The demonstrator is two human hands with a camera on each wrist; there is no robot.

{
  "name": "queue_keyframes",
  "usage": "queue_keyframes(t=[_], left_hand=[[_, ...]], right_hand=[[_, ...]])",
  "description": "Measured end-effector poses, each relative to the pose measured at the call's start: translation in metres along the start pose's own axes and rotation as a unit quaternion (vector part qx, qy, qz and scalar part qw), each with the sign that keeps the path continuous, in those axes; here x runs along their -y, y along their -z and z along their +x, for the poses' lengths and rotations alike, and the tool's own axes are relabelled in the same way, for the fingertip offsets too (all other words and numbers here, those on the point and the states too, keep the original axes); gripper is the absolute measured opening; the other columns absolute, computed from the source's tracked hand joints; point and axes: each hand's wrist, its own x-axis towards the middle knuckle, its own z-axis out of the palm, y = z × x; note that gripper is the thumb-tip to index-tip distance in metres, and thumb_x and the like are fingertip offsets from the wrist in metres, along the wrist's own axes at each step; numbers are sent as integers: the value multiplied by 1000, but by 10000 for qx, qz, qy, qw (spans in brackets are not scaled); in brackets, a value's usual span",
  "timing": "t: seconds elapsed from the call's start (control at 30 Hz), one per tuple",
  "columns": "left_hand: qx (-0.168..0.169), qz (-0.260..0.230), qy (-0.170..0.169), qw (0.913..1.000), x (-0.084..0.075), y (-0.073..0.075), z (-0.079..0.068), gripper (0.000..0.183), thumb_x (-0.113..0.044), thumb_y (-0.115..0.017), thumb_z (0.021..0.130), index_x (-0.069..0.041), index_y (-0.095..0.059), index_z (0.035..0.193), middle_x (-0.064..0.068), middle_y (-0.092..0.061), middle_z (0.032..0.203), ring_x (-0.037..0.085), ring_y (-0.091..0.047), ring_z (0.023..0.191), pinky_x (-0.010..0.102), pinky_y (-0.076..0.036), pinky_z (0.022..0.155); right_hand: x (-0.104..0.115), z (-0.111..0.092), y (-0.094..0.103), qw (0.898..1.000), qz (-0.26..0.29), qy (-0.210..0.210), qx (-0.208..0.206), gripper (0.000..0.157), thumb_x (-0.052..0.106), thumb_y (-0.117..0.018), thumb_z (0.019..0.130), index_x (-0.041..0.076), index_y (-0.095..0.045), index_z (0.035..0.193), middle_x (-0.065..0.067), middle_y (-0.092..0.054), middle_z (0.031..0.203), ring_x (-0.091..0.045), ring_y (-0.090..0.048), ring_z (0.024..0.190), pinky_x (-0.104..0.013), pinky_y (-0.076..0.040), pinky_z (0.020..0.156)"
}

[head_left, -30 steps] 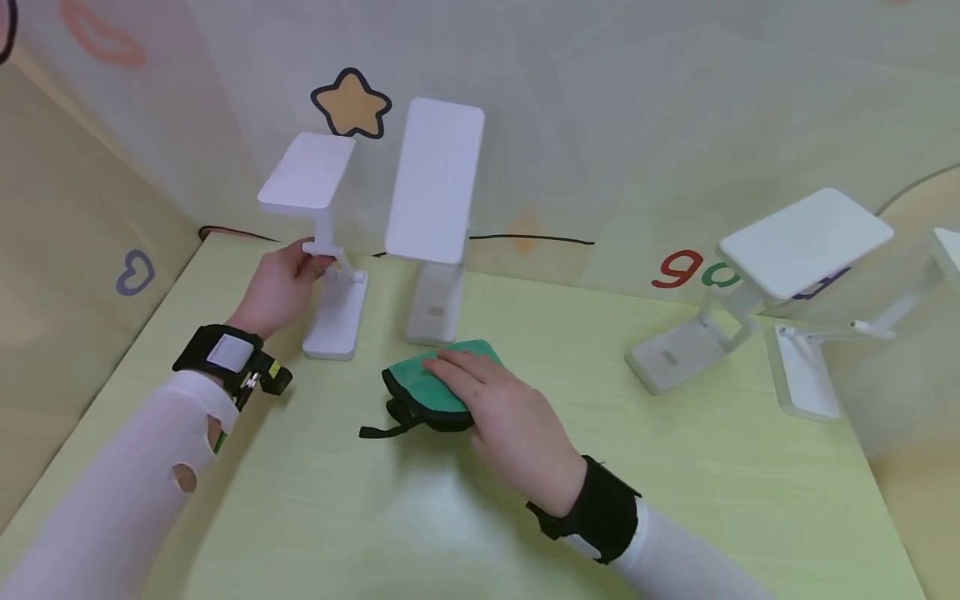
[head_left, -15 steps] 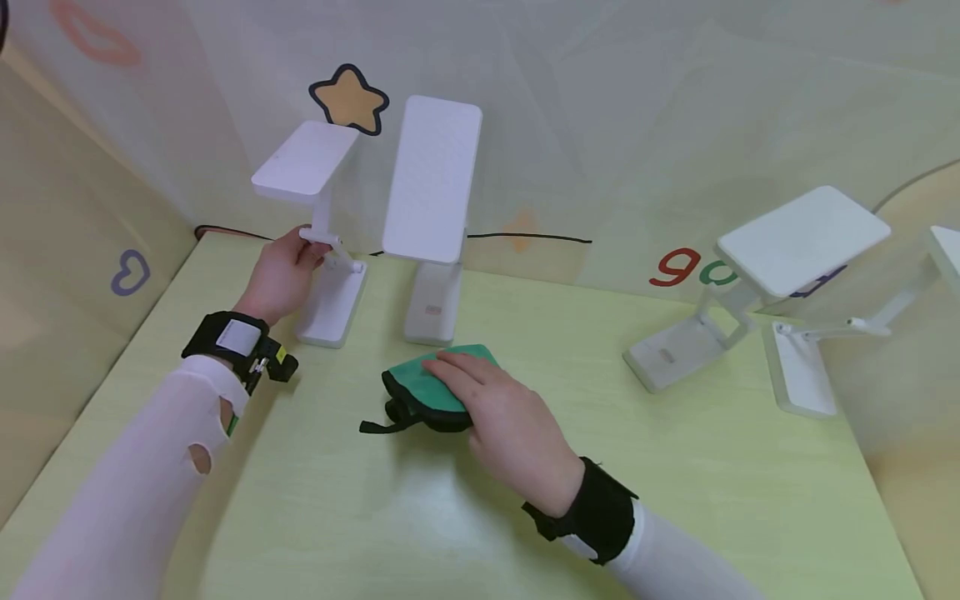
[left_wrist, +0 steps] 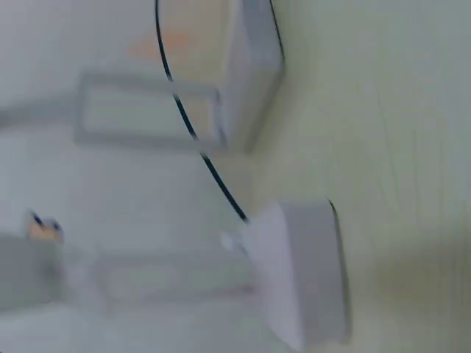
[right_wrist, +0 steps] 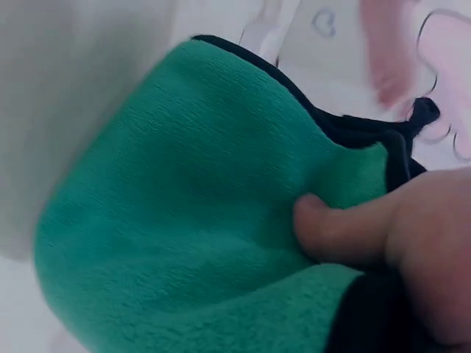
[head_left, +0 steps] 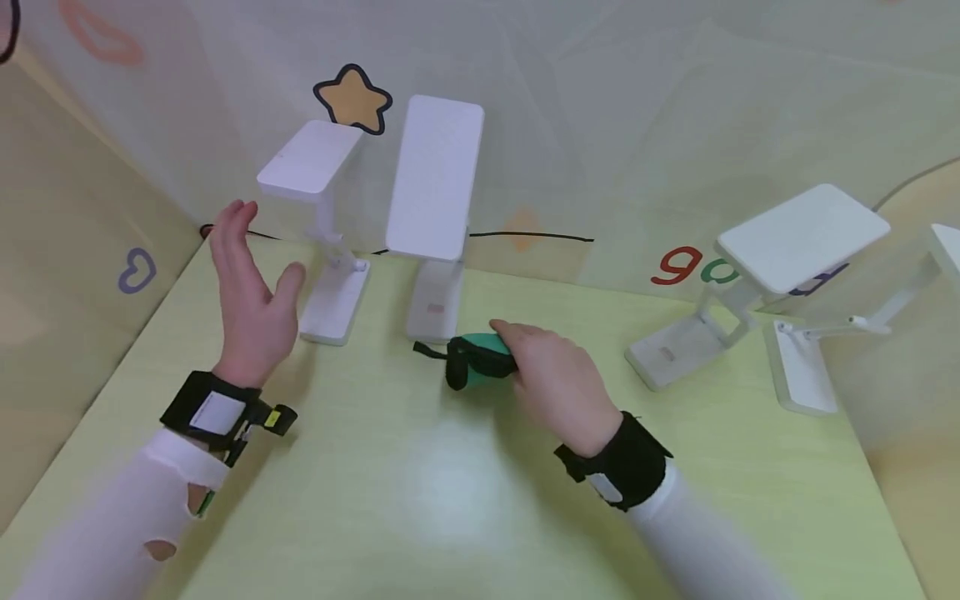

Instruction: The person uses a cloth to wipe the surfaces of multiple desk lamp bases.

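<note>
My left hand is raised with fingers straight and thumb spread, just left of a white folding phone stand. Nothing is in it. That stand's base shows blurred in the left wrist view. My right hand grips a folded green cloth with black edging and a black strap, the thumb pressed into it in the right wrist view. In the head view the cloth is seen edge-on, close to the base of a second white stand; most of its green face is hidden there.
Two more white stands are on the right, one with a tilted plate and one with its base at the table's right edge. Printed fabric walls rise behind and beside the pale green table.
My left hand has let go of the left stand's arm and moved off to its left, fingers straightened. My right hand has turned the cloth and moved it right and slightly toward the back.
</note>
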Motion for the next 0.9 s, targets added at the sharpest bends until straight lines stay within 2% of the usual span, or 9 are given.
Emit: queue_keyframes(t=[0.07, 0.13, 0.27, 0.33, 0.4, 0.53, 0.63, 0.77, 0.9], left_hand=[[-438, -92, -973, 9942, -30, -5, -10, 55, -15, -50, 80, 6, -45, 131, 25, -38, 141, 31, -32, 132, 47, -25, 111], [-296, -114, -1856, 9821, -56, -14, -19, 52, -18, -52, 79, 7, -49, 125, 27, -44, 134, 36, -37, 128, 52, -29, 108], [1446, 160, -2674, 9525, -88, -45, -39, 57, -14, -61, 83, 3, -47, 136, 23, -46, 139, 36, -30, 138, 50, -26, 115], [2241, 635, -2712, 9339, -97, -63, -47, 66, -7, -65, 82, 4, -41, 143, 22, -44, 144, 35, -22, 143, 45, -23, 118], [2611, 1184, -2648, 9207, -103, -78, -53, 73, -2, -67, 82, 5, -36, 147, 21, -44, 145, 33, -21, 143, 42, -22, 119], [2571, 1800, -2407, 9184, -109, -100, -55, 72, 3, -64, 81, 5, -36, 148, 20, -56, 134, 33, -42, 132, 42, -43, 106], [2651, 2001, -2270, 9155, -108, -105, -53, 69, 5, -65, 81, 3, -40, 146, 14, -66, 105, 27, -60, 99, 41, -56, 80], [3008, 2351, -2206, 8975, -106, -108, -50, 61, 2, -68, 82, 2, -48, 140, 2, -53, 66, 20, -50, 58, 35, -48, 50], [3354, 2606, -2161, 8792, -106, -108, -47, 52, 2, -70, 83, 0, -56, 133, -1, -46, 54, 19, -47, 47, 33, -43, 41]], right_hand=[[-5, 6, 6, 9996, -201, -208, -78, 37, -3, -64, 84, 10, -65, 119, -6, -70, 104, -21, -64, 86, -43, -59, 64], [-7, 12, 9, 9985, -353, -328, -267, 19, -2, -64, 84, 12, -66, 97, -4, -67, 82, -20, -59, 68, -40, -54, 51], [0, 24, 10, 9947, -688, -339, -681, 21, 1, -66, 83, 14, -57, 70, -1, -55, 62, -18, -51, 54, -36, -44, 40], [7, 28, 8, 9927, -842, -289, -809, 23, 7, -69, 85, 14, -57, 66, -1, -54, 59, -18, -52, 51, -36, -46, 39], [14, 30, 5, 9909, -965, -226, -913, 26, 12, -72, 85, 14, -58, 64, -1, -54, 57, -17, -53, 49, -37, -48, 39], [17, 27, 2, 9895, -1033, -213, -989, 36, 12, -71, 85, 16, -51, 55, 1, -46, 51, -15, -45, 44, -32, -40, 35], [18, 22, 0, 9901, -965, -185, -1003, 42, 14, -74, 85, 17, -47, 53, 2, -39, 50, -13, -38, 45, -28, -32, 35], [17, 15, 0, 9928, -697, -107, -967, 36, 18, -79, 83, 17, -53, 58, 3, -42, 52, -12, -41, 46, -29, -36, 36], [11, 7, -1, 9950, -400, 58, -916, 23, 19, -75, 88, 16, -61, 70, 4, -51, 58, -12, -49, 51, -34, -46, 41]])
